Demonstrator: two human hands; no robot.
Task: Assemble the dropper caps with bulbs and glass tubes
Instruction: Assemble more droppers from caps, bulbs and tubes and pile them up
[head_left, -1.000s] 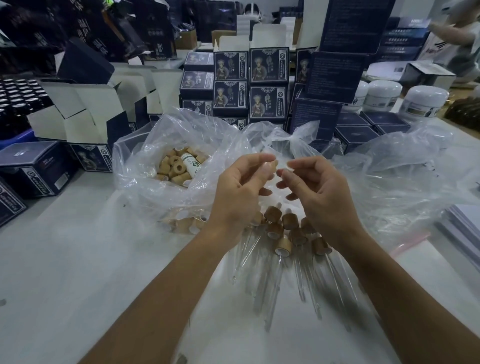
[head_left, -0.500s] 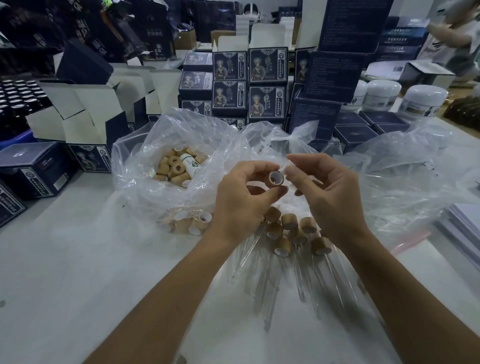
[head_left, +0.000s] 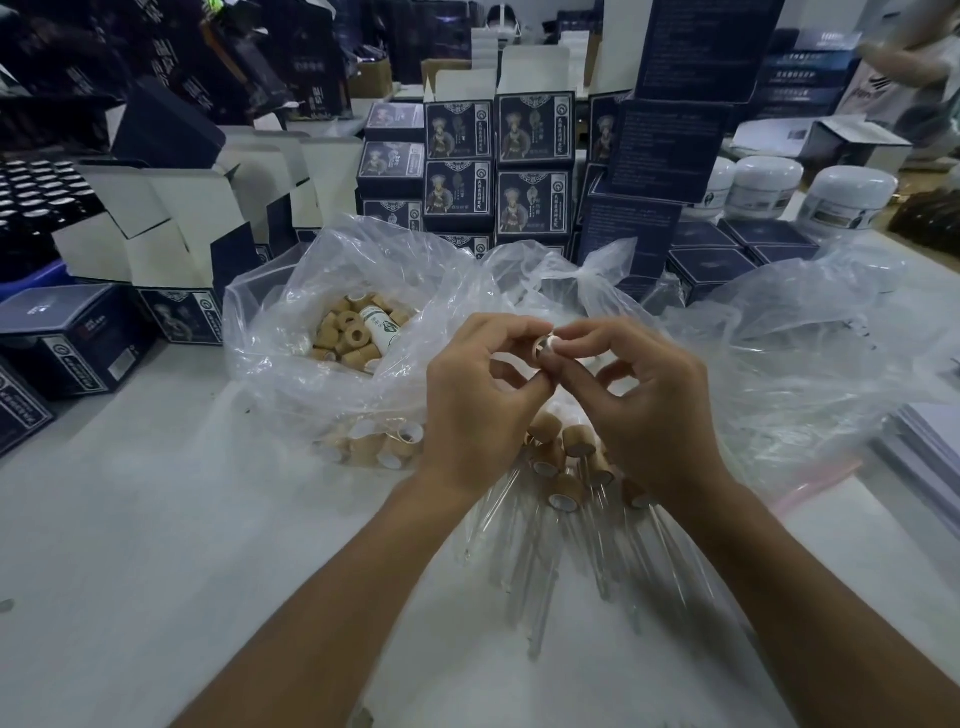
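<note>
My left hand (head_left: 480, 402) pinches a small tan ring-shaped dropper cap (head_left: 540, 349) between thumb and fingers, its opening turned toward my right hand. My right hand (head_left: 641, 400) holds a white rubber bulb (head_left: 560, 343) at its fingertips, pressed against the cap's opening. Both hands meet above a pile of assembled droppers (head_left: 563, 483) with tan caps and clear glass tubes, lying on the white table (head_left: 156, 545). A clear plastic bag (head_left: 270, 312) behind my left hand holds several loose tan caps (head_left: 345, 338).
A second crumpled clear bag (head_left: 810, 338) lies to the right. Dark blue product boxes (head_left: 535, 166) are stacked behind the bags, with open boxes (head_left: 171, 228) at left and white jars (head_left: 844, 197) at back right. A stack of white sheets (head_left: 930, 441) sits at the right edge.
My hands have closed together. The cap, held apart from my right fingers half a second ago, now meets the white bulb at my right fingertips.
</note>
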